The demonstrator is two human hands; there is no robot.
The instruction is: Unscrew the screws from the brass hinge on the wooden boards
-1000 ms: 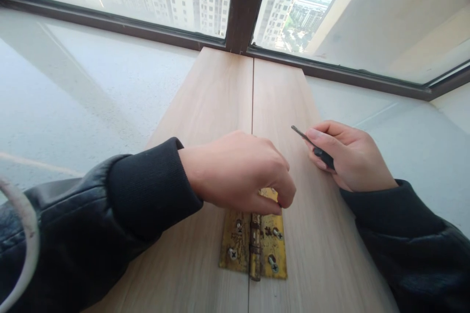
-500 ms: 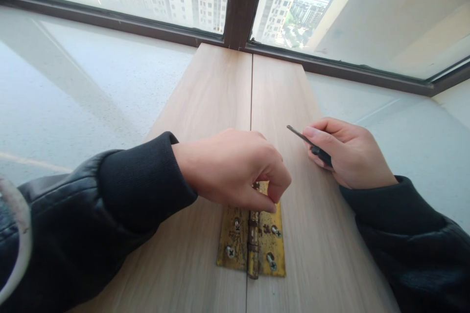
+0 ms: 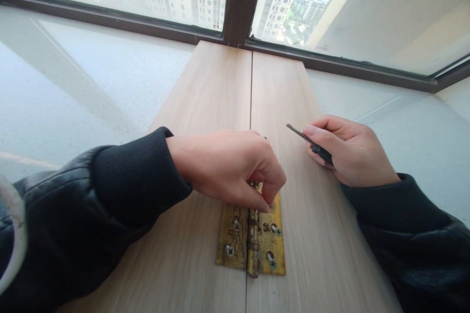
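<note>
A worn brass hinge [image 3: 276, 247] lies flat across the seam between two pale wooden boards, with several cross-head screws standing in its holes. Over its far half is my left hand [image 3: 231, 166], thumb and forefinger pinched together close to the right leaf. Whatever sits between those fingertips is too hidden to make out. My right hand [image 3: 354, 151] is closed around a small screwdriver [image 3: 323, 153] with a dark handle. Its metal shaft points up and left above the right board [image 3: 312, 215], apart from the hinge.
The left board [image 3: 198, 102] runs beside the right one toward the window frame [image 3: 238, 5]. A speckled white sill [image 3: 91, 78] extends under both. At the lower left edge, a curved whitish object [image 3: 18, 234] cuts into view. Tall buildings show through the glass.
My left hand has shifted slightly left and its fingers have turned a little, showing more of the hinge's barrel. The right hand with the screwdriver has stayed nearly still.
</note>
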